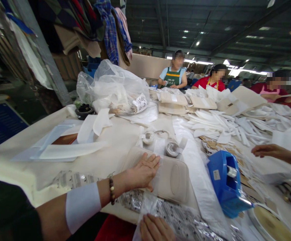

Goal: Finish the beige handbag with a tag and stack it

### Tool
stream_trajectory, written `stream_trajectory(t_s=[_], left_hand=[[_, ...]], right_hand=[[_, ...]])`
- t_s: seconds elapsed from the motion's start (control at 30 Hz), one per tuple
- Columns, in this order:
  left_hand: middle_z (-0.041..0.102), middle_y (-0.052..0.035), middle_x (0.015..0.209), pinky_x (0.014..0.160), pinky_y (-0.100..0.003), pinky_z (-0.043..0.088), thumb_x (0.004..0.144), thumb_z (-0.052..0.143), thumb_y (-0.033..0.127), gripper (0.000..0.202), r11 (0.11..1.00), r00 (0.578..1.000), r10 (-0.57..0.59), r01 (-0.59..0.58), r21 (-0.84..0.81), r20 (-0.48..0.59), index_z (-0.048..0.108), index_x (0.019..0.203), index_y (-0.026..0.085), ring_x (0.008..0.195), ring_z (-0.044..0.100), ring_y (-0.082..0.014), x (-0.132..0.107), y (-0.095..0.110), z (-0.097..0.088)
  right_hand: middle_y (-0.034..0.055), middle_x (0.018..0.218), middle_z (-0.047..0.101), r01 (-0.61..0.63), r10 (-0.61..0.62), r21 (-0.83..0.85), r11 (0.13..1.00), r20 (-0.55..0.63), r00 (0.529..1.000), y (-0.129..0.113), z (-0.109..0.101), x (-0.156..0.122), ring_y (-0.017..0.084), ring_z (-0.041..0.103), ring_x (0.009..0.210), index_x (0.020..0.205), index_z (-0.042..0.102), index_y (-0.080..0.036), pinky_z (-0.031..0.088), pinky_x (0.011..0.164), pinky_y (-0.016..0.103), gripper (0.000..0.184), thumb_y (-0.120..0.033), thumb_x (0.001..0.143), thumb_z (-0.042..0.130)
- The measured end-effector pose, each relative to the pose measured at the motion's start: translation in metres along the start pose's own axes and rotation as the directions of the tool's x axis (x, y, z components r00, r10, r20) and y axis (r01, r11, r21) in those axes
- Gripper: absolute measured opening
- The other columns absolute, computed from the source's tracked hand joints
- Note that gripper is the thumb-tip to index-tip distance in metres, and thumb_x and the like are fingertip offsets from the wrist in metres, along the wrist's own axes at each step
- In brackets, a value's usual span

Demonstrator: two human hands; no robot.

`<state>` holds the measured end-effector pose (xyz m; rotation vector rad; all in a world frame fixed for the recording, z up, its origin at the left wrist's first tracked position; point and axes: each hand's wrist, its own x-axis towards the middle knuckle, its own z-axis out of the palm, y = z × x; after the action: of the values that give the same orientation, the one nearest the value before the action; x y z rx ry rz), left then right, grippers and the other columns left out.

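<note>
A flat beige bag (pixel 175 177) with rounded corners and a raised oval lies on the table. A pale translucent strip (pixel 160 147) crosses its middle, and wrapped coiled parts (pixel 172 148) sit at its far edge. Pressed palm-down on the bag is my left hand (pixel 144 169), fingers stretched out, with a beaded bracelet at the wrist. At the bottom edge, my right hand (pixel 157 228) has its fingers curled on a clear plastic bag (pixel 183 214) with dark print. That plastic bag lies just in front of the beige one; my right thumb is hidden.
A blue tape dispenser (pixel 223 182) stands at right, beside a tape roll (pixel 272 222). A co-worker's hand (pixel 268 150) reaches in there. White foam pieces (pixel 85 150) lie at left, a large stuffed plastic bag (pixel 120 90) behind. Several people work across the table.
</note>
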<state>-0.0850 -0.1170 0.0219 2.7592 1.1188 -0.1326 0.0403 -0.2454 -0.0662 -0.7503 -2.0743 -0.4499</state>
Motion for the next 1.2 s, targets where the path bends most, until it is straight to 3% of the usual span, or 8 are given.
stream_trajectory(t_s=[0.2, 0.43, 0.63, 0.77, 0.83, 0.93, 1.03, 1.2], left_hand=[[0.033, -0.0257, 0.143, 0.104, -0.061, 0.024, 0.061, 0.078, 0.046, 0.089, 1.0, 1.0, 0.012, -0.012, 0.016, 0.003, 0.039, 0.131, 0.006, 0.132, 0.03, -0.0356, 0.002, -0.001, -0.006], [0.035, -0.0249, 0.142, 0.101, -0.059, 0.03, 0.061, 0.077, 0.045, 0.084, 0.997, 1.0, 0.014, -0.015, 0.069, 0.006, 0.043, 0.127, 0.006, 0.13, 0.033, -0.0353, 0.003, 0.002, -0.011], [0.034, -0.0239, 0.143, 0.104, -0.059, 0.025, 0.06, 0.078, 0.043, 0.087, 1.0, 1.0, -0.001, 0.001, 0.023, -0.002, 0.041, 0.129, 0.007, 0.132, 0.03, -0.0342, 0.001, 0.002, -0.011], [0.035, -0.0223, 0.143, 0.106, -0.056, 0.023, 0.067, 0.073, 0.038, 0.076, 1.0, 0.998, 0.028, -0.028, 0.01, -0.047, 0.041, 0.129, 0.009, 0.133, 0.03, -0.0316, -0.004, -0.002, -0.007], [0.034, -0.0209, 0.144, 0.107, -0.055, 0.022, 0.073, 0.065, 0.029, 0.065, 0.999, 0.997, 0.037, -0.037, 0.005, -0.062, 0.04, 0.131, 0.011, 0.134, 0.029, -0.0299, -0.007, -0.005, -0.004], [0.031, -0.02, 0.146, 0.108, -0.054, 0.02, 0.073, 0.06, 0.021, 0.067, 0.998, 0.994, 0.068, -0.069, -0.01, -0.082, 0.036, 0.134, 0.011, 0.135, 0.027, -0.0294, -0.01, -0.012, 0.003], [0.028, -0.0189, 0.147, 0.111, -0.051, 0.017, 0.075, 0.059, 0.028, 0.063, 0.993, 0.987, 0.107, -0.112, -0.041, -0.118, 0.041, 0.132, 0.01, 0.137, 0.023, -0.0291, -0.011, -0.02, 0.013], [0.031, -0.0153, 0.147, 0.112, -0.049, 0.015, 0.08, 0.055, 0.039, 0.061, 0.983, 0.972, 0.153, -0.168, -0.076, -0.178, 0.04, 0.133, 0.013, 0.138, 0.018, -0.0273, -0.011, -0.027, 0.025]], right_hand=[[0.0, 0.068, 0.071, -0.008, 0.009, 0.035, 0.999, -0.024, 1.0, 0.003, -0.016, 0.025, 0.011, 0.067, 0.062, 0.074, 0.065, -0.015, 0.051, 0.056, 0.021, 0.033, -0.005, 0.089, 0.037], [0.0012, 0.063, 0.067, -0.041, 0.046, 0.065, 0.997, -0.076, 0.996, -0.007, -0.011, 0.032, 0.01, 0.063, 0.059, 0.072, 0.062, -0.014, 0.048, 0.056, 0.02, 0.032, -0.006, 0.089, 0.036], [0.0021, 0.067, 0.066, 0.03, -0.034, 0.117, 0.993, 0.033, 0.999, 0.0, -0.027, 0.043, 0.01, 0.06, 0.061, 0.081, 0.061, -0.013, 0.047, 0.06, 0.022, 0.028, -0.004, 0.088, 0.035], [0.0013, 0.061, 0.059, -0.025, -0.035, 0.219, 0.975, 0.267, 0.963, 0.031, -0.043, 0.074, 0.012, 0.051, 0.055, 0.079, 0.059, -0.015, 0.038, 0.052, 0.024, 0.035, -0.013, 0.093, 0.027], [0.0004, 0.058, 0.055, -0.079, 0.002, 0.236, 0.969, 0.311, 0.95, 0.055, -0.043, 0.09, 0.012, 0.047, 0.053, 0.074, 0.059, -0.016, 0.034, 0.05, 0.024, 0.041, -0.018, 0.096, 0.025], [-0.0001, 0.059, 0.056, -0.198, 0.11, 0.257, 0.946, 0.321, 0.941, 0.093, -0.031, 0.105, 0.01, 0.05, 0.055, 0.074, 0.063, -0.017, 0.035, 0.052, 0.021, 0.042, -0.032, 0.097, 0.031], [-0.0005, 0.062, 0.057, -0.347, 0.229, 0.267, 0.899, 0.389, 0.892, 0.123, -0.012, 0.108, 0.009, 0.054, 0.058, 0.072, 0.065, -0.019, 0.038, 0.054, 0.019, 0.043, -0.047, 0.092, 0.039], [-0.0025, 0.06, 0.057, -0.444, 0.272, 0.31, 0.84, 0.469, 0.841, 0.143, 0.012, 0.101, 0.008, 0.054, 0.055, 0.069, 0.064, -0.02, 0.038, 0.052, 0.017, 0.045, -0.049, 0.091, 0.038]])
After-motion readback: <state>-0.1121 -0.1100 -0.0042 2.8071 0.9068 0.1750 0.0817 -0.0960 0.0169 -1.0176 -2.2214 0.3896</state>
